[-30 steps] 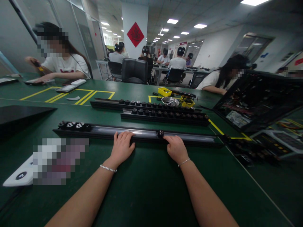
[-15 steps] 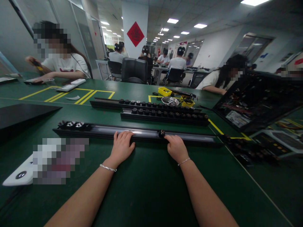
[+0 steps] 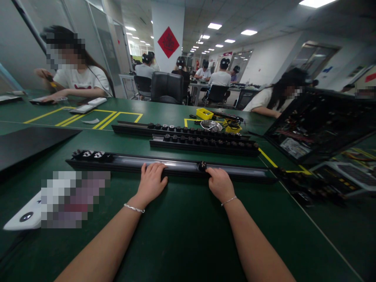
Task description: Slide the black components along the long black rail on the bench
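Observation:
A long black power track (image 3: 141,160) with a shiny centre strip lies across the green table in front of me. My left hand (image 3: 152,180) grips its near edge, fingers over the top and the thumb lower in front. On the track's right half sits a small black socket module (image 3: 202,165) with metallic spots on top. My right hand (image 3: 219,182) is closed at the module's right side, index fingertip against it; the thumb is mostly hidden. Several more modules (image 3: 93,155), some with white marks, sit at the track's left end.
Two further tracks (image 3: 188,149) carrying many modules lie behind. Beyond are a yellow bin (image 3: 205,114) and a metal bowl (image 3: 211,125). A white device (image 3: 22,219) lies left, an open black case (image 3: 320,125) stands right, beside a pile of black parts (image 3: 305,188). Co-workers sit across the table.
The socket module has shifted slightly right along the track and looks turned. My right hand has moved a little right with it. My left hand stays in place.

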The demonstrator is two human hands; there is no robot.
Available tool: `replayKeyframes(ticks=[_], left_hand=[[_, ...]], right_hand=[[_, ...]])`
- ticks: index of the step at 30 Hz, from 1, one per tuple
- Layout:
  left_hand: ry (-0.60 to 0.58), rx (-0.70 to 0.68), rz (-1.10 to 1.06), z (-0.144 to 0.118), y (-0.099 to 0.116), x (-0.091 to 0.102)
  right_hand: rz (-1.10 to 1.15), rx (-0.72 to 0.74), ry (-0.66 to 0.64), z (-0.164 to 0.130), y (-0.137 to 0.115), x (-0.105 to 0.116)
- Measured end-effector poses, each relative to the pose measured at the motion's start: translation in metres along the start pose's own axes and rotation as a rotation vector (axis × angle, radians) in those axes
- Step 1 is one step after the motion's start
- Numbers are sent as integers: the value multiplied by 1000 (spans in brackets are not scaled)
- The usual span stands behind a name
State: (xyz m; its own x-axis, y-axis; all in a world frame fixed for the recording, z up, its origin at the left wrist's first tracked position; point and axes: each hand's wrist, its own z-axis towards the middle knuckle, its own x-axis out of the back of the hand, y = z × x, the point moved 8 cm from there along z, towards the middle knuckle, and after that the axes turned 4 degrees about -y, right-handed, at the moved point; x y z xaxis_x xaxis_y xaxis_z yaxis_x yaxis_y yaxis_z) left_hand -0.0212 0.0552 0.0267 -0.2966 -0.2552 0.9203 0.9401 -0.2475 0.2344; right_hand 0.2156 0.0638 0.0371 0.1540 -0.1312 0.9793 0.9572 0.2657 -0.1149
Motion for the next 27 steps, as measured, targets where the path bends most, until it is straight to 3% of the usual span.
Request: replayKeyframes(ticks=[27], left_hand=[[0,-5,9,-1,0,1]], right_hand=[[2,-19,56,-2,9,5]])
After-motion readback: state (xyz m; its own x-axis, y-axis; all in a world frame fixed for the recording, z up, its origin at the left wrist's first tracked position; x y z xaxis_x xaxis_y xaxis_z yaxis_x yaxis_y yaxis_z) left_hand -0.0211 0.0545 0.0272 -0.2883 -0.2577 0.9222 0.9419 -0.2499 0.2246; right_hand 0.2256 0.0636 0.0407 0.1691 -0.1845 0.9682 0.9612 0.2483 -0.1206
